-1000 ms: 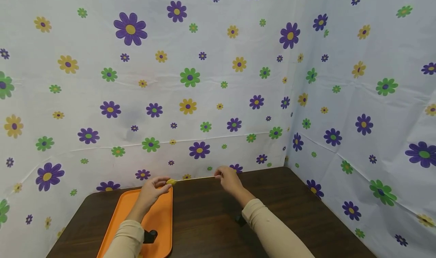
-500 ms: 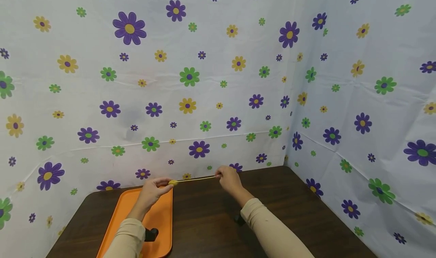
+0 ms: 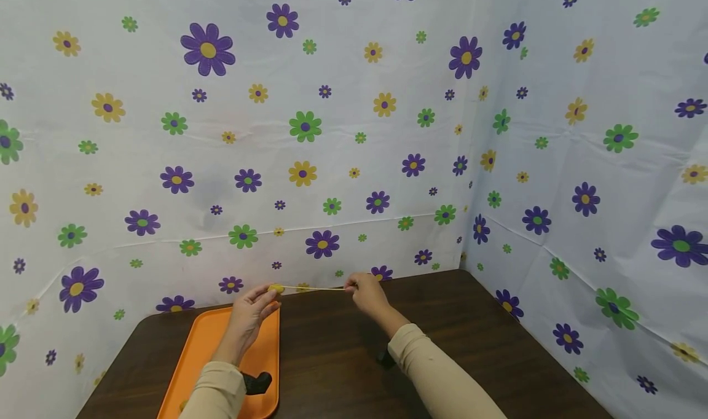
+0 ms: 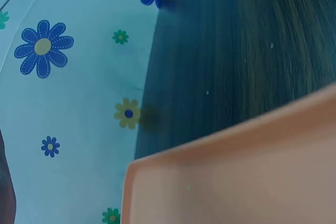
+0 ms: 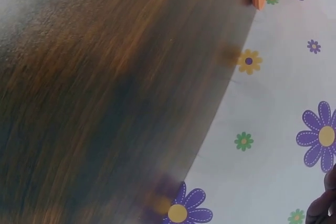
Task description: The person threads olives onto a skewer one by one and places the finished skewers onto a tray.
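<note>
Left hand (image 3: 247, 316) turned; string (image 3: 316, 288) partly hidden

Place looked like small draped recording corner; whether inside home, lab or studio, could not be told. White cloth (image 3: 354, 109) with purple, yellow and green flowers covered 2 sides, meeting right of centre in head view. Creases and fold lines crossed it. Dark wood-grain table (image 3: 332, 357) stood against cloth, lower half. Black camera-like piece (image 3: 257, 383) sat beside sleeve cuff (image 3: 221, 382), lower left.
</note>
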Demonstrator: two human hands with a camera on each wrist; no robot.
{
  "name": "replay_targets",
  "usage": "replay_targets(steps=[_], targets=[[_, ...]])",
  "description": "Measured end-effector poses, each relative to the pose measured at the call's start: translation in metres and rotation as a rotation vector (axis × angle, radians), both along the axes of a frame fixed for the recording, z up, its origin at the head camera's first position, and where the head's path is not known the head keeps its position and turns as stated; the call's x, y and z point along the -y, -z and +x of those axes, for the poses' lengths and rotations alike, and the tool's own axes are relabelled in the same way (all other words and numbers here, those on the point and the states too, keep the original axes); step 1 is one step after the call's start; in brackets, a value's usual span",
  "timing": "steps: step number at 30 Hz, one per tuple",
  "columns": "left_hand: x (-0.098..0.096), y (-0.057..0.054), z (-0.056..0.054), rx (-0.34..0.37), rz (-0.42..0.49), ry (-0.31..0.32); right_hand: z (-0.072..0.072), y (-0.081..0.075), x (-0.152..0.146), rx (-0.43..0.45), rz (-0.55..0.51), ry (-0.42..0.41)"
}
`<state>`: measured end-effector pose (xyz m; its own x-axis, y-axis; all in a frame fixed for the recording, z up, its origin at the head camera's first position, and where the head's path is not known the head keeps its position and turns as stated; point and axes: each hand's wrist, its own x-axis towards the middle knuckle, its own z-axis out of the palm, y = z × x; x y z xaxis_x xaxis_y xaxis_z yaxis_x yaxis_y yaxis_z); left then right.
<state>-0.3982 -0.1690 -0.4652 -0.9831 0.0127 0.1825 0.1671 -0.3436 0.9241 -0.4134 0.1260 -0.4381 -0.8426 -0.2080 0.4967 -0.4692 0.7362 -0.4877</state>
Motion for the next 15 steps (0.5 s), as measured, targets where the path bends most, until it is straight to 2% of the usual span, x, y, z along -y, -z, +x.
replay_targets(steps=[6, 15], targets=[[-0.0037, -0.0017, 0.0014, 0.015, 0.014, -0.041, 0.0008, -0.0037, 0.0029, 0.027, 0.018, 0.035], [-0.0048, -0.0016, 0.0005, -0.004, -0.048, -0.064, 0.0010, -0.0085, 0.0036, 0.030, 0.040, 0.088]])
